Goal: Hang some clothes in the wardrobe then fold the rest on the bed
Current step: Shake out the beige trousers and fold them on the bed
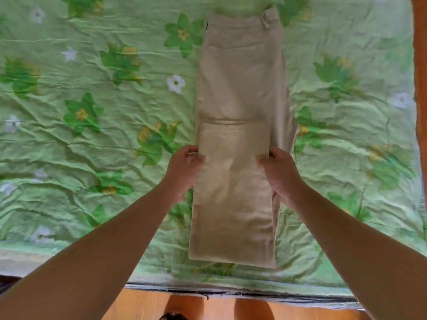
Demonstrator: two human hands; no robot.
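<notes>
Beige trousers (240, 88) lie flat on the floral bedspread (92, 146); left grip (184, 167) and right grip (280, 174) each apparently pinch a side edge.

Trousers (240, 88) lie flat on bedspread (92, 135), lengthwise away from the person, legs stacked one on the other. L hand (184, 167) pinches the trousers' L edge w/ L fingers (190, 150); R hand (280, 172) pinches the R edge w/ R fingers (273, 154), approx mid-length. Cloth runs btwn the two sets of fingers. Beyond the fingers: cross seam (231, 121) just ahead, waistband (245, 21) at the far end. Nearer than the fingers: hem (231, 259), just short of the bed's near edge. Bedspread spreads L of L fingers and R of R fingers. Floor (219, 306) below the near edge; wooden board (419, 65) far R of R fingers.
</notes>
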